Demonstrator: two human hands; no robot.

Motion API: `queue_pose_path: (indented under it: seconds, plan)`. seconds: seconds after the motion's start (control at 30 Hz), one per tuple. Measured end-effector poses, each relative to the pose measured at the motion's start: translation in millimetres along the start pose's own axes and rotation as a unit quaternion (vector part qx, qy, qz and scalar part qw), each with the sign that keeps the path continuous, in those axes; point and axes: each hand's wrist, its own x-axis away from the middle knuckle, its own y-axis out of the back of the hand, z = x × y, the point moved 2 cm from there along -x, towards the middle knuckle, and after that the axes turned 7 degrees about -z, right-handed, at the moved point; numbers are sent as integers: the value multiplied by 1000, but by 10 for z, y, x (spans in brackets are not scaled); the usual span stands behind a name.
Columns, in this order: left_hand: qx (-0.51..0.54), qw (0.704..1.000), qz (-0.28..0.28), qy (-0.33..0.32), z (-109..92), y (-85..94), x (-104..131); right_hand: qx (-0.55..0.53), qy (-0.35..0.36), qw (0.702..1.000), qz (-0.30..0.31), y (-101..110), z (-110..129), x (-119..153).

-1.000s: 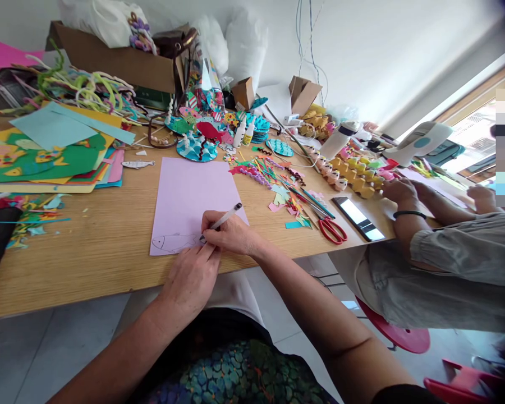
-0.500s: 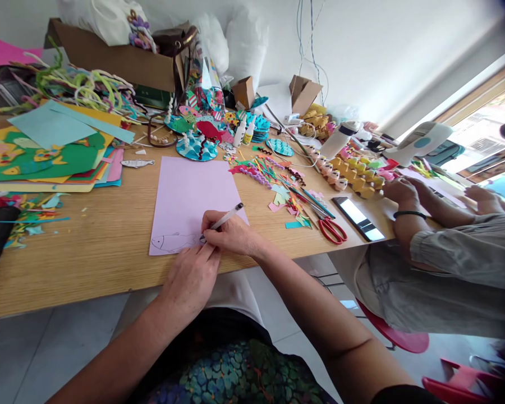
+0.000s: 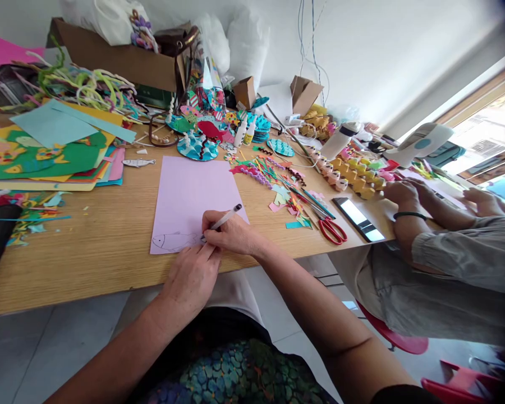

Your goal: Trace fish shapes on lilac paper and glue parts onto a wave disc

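A sheet of purple paper lies on the wooden table in front of me. Along its lower edge runs a thin line drawing of a fish, its right part covered by my hands. In my right hand is a pen, gripped with its tip down at the paper. My left hand lies flat across the sheet's bottom edge, fingers stretched out and touching the right hand. A small grey paper fish rests to the left of the sheet's top corner.
Stacked coloured paper and paper scraps lie at left. Red-handled scissors, a phone and more cuttings are at right. Glue bottles and decorated blue discs stand behind. Another person's hands rest at far right.
The view has shifted very slightly. My hands, the pen and the paper stay in nearly the same place.
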Motion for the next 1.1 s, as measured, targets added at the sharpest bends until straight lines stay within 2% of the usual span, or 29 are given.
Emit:
queue_pose_path:
  seconds: [0.17,0.37,0.6,1.1]
  plan:
    - [0,1000,20,-2,-5,16,-19,10,11,1000,1,-9,2,-4]
    - [4,1000,-7,-6,3,-5,-4,-23,12,1000,17,-17,-28,-28]
    - [-6,1000,5,-5,1,-11,-1,-59,-10,998,-24,-11,-46,19]
    - [13,1000,21,-5,-1,15,-12,-1,21,1000,-23,-37,-33,6]
